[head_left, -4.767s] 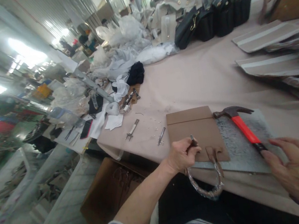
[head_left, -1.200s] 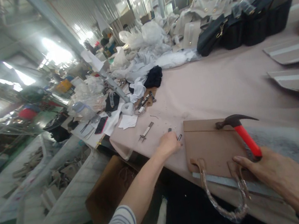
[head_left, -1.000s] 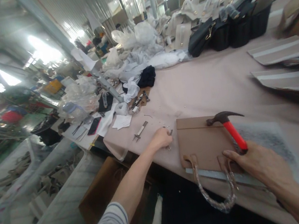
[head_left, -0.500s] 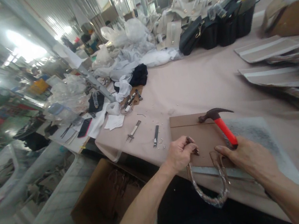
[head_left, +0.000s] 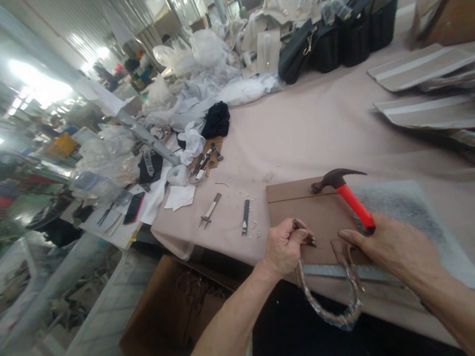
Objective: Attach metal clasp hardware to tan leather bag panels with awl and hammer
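Observation:
A flat brown leather bag panel [head_left: 297, 207] lies at the table's near edge. From it a plastic-wrapped bag handle [head_left: 336, 318] loops down over the edge. My left hand [head_left: 286, 246] is closed in a pinch at the handle's left end, over the panel; a small dark piece sticks out between thumb and fingers. My right hand [head_left: 394, 246] rests by the handle's right end, wrapped round a claw hammer [head_left: 355, 204] with a red grip. The hammer's dark head lies over the panel's far right part. Beneath the panel is a grey-white slab [head_left: 413, 221].
Left of the panel lie a dark flat tool [head_left: 246, 218], a caliper-like tool [head_left: 210, 210] and several tiny studs. Stacked panels [head_left: 440, 113] sit at right. Black bags [head_left: 342, 42] and plastic wrapping stand at the back. A cardboard box [head_left: 152, 320] is below left; another person sits across the table.
The view has shifted slightly. Both hands, the hammer and the bag handle keep nearly the same places relative to the panel.

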`<move>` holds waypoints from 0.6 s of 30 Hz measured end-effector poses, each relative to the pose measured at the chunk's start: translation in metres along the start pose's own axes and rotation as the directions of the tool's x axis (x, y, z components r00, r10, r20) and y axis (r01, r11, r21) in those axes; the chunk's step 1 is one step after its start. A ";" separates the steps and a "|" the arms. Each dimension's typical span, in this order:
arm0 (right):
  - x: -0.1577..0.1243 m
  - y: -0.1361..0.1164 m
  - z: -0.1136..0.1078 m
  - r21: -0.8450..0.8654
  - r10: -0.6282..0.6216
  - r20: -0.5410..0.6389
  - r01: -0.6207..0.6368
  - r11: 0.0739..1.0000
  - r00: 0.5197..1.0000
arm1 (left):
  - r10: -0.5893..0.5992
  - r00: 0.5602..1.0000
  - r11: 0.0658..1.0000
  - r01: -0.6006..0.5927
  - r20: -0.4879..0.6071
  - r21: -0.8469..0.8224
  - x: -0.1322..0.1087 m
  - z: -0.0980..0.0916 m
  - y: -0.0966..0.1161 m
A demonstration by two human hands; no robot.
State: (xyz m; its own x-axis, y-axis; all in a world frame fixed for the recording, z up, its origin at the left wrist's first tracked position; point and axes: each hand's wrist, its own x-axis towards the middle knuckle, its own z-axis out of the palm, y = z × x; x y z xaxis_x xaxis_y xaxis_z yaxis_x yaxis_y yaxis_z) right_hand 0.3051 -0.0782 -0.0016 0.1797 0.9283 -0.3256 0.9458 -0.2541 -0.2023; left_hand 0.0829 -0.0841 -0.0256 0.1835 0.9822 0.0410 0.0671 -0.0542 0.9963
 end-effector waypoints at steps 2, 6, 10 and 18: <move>0.000 0.000 0.000 -0.003 -0.006 -0.011 0.006 1.000 1.000 | -0.016 1.000 1.000 0.016 0.015 -0.014 0.001 -0.001 0.003; -0.001 -0.001 -0.002 -0.003 -0.001 -0.006 0.001 1.000 1.000 | -0.013 0.999 1.000 0.013 0.050 -0.011 0.001 0.000 0.005; -0.003 -0.003 -0.005 -0.006 0.000 0.010 0.000 1.000 1.000 | 0.148 0.988 0.972 -0.151 0.033 0.180 -0.002 0.002 0.002; -0.002 0.001 -0.017 0.270 -0.075 -0.013 0.076 0.960 0.997 | 0.385 0.901 0.775 -0.432 0.197 0.461 -0.004 0.000 0.001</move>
State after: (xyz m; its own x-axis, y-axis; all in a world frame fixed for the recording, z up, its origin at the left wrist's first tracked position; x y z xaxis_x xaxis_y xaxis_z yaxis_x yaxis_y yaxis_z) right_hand 0.3104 -0.0759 0.0151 0.1119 0.9482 -0.2973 0.8483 -0.2469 -0.4684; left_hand 0.0828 -0.0878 -0.0244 0.3845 0.8291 0.4060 0.4244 -0.5493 0.7198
